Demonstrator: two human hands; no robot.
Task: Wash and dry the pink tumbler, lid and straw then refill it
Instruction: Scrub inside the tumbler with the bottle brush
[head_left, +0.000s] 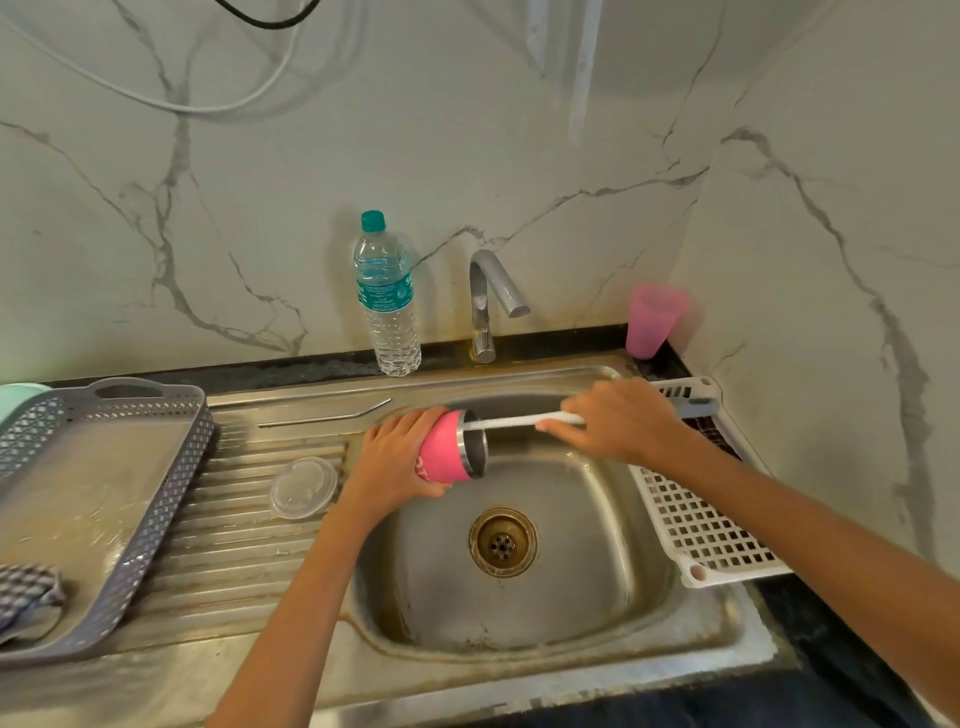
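Note:
My left hand (388, 464) grips the pink tumbler (445, 447), held on its side over the sink basin (571, 597) with its steel mouth facing right. My right hand (621, 420) holds a long white bottle brush (514, 421) with a grey handle end; the brush tip reaches into the tumbler's mouth. The clear lid (304, 487) lies flat on the ribbed drainboard left of the basin. A thin metal straw (324, 414) lies on the steel rim behind the drainboard.
A water bottle (387, 296) with a teal cap stands behind the sink next to the tap (488, 301). A pink plastic cup (652, 319) sits in the back right corner. A white rack (696, 525) lies right of the basin, a grey basket (109, 499) on the left.

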